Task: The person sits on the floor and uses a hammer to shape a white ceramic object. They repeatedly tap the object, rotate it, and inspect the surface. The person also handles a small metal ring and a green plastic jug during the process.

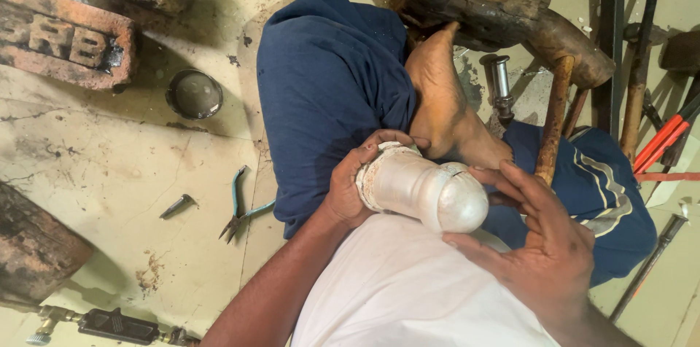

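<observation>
One silver vessel (426, 190), two hands: left hand (350, 183) clasping, right hand (543, 245) touching.

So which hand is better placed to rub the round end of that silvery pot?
Probably the right hand. Its open fingers already curl beside the rounded end of the silvery vessel, free to move. The left hand is wrapped around the vessel's rim end, gripping it steady above the lap.

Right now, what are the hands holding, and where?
The left hand grips a rounded silvery metal vessel at its rimmed end; the right hand cups its domed end.
</observation>
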